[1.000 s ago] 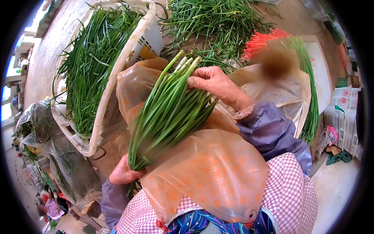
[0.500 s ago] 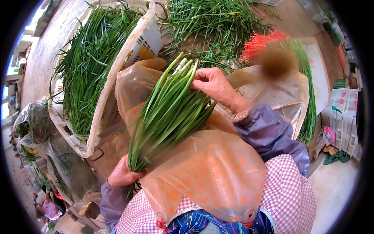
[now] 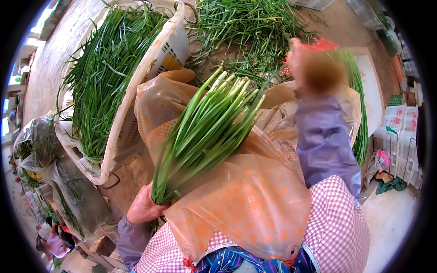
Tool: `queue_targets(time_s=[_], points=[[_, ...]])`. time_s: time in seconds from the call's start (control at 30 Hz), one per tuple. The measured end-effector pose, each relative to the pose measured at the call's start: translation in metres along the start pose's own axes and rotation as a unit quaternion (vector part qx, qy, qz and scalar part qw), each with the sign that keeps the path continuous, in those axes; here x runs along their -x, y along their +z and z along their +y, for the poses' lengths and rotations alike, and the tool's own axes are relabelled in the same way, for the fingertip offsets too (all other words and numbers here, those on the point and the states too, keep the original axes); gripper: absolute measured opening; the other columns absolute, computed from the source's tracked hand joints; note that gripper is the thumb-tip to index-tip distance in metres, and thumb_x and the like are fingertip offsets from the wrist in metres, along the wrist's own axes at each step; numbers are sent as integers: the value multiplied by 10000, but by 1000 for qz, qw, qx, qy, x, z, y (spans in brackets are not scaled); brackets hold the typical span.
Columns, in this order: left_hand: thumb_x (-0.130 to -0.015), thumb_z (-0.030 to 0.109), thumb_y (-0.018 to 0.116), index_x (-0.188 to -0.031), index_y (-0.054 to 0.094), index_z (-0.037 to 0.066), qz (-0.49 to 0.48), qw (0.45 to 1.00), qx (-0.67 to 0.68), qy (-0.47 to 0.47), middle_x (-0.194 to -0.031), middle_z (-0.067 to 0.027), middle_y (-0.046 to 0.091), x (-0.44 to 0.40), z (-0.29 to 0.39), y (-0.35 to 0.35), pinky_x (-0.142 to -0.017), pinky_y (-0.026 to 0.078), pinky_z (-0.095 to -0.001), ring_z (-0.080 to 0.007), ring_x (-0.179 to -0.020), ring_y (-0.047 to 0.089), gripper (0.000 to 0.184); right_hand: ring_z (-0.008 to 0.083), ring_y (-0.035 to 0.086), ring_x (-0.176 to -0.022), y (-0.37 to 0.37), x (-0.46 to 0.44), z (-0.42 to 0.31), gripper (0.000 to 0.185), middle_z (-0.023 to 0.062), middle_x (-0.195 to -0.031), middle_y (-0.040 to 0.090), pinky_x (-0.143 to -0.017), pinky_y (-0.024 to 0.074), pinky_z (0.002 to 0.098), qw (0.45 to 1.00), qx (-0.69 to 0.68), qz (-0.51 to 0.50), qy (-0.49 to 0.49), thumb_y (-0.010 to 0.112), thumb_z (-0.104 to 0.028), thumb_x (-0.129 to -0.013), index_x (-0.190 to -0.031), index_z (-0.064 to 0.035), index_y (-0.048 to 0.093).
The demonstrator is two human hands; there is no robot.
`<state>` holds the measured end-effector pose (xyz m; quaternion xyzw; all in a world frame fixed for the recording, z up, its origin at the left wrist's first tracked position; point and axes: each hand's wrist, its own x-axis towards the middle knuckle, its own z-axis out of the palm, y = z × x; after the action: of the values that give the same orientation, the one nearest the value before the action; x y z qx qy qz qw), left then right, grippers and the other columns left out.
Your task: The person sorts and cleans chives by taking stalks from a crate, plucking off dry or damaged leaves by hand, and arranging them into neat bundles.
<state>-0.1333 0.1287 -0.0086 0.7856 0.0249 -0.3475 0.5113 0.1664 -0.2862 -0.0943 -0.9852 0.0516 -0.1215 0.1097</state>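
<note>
My left hand (image 3: 146, 205) is wrapped round the leafy lower end of a bunch of garlic chives (image 3: 207, 132). The pale stem ends point up and away, and the bunch lies slanted over the orange-spotted plastic apron (image 3: 246, 195) on my lap. At the upper right, my right hand (image 3: 295, 63) reaches over a bundle of red ties (image 3: 322, 44). A brown smudge covers most of that hand, so whether its fingers hold a tie is hidden. More long green stalks (image 3: 360, 113) hang down beside the ties.
A white plastic basket (image 3: 119, 116) full of chives (image 3: 114, 68) stands to the left. Loose green trimmings (image 3: 248, 27) lie in a heap ahead. Bagged greens (image 3: 41, 141) are at the far left, white crates (image 3: 400, 136) on the right. Another person (image 3: 57, 245) appears at lower left.
My right hand has left the stem ends of the bunch and moved up and right to the red ties. My left hand keeps its hold on the chives.
</note>
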Motion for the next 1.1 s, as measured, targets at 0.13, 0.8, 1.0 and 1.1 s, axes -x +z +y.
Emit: queue_targets(time_s=[0.13, 0.8, 1.0, 1.1], points=[[-697, 43, 673, -1025, 555, 9, -6, 1000, -26, 10, -899, -175, 608, -5, 14, -1, -733, 481, -395, -368, -818, 599, 350, 248, 639, -755, -32, 12, -55, 223, 99, -860, 674, -672, 502, 378, 926, -255, 75, -268, 607, -249, -839, -965, -70, 650], [-714, 32, 683, -1131, 529, 11, -30, 999, -24, -5, -946, -183, 634, -9, 20, -6, -764, 482, -366, -351, -864, 622, 445, 171, 578, -871, -30, 38, -91, 263, 124, -923, 624, -753, 467, 322, 827, -323, -408, -211, 603, -230, -881, -1035, -16, 606], [-721, 43, 679, -1089, 541, 5, -12, 999, -38, 4, -932, -184, 624, -4, 24, -4, -748, 482, -378, -368, -860, 612, 395, 176, 566, -625, 15, 62, -94, 208, 113, -697, 584, -627, 475, 311, 828, -425, -294, -215, 566, -223, -910, -929, -21, 612], [-722, 43, 675, -1078, 543, 2, -13, 999, -50, 7, -936, -183, 621, -7, 24, -4, -748, 482, -378, -364, -858, 612, 382, 161, 524, -522, 28, 38, -74, 192, 99, -643, 557, -522, 468, 317, 918, -264, -66, -288, 518, -191, -940, -865, -34, 601]])
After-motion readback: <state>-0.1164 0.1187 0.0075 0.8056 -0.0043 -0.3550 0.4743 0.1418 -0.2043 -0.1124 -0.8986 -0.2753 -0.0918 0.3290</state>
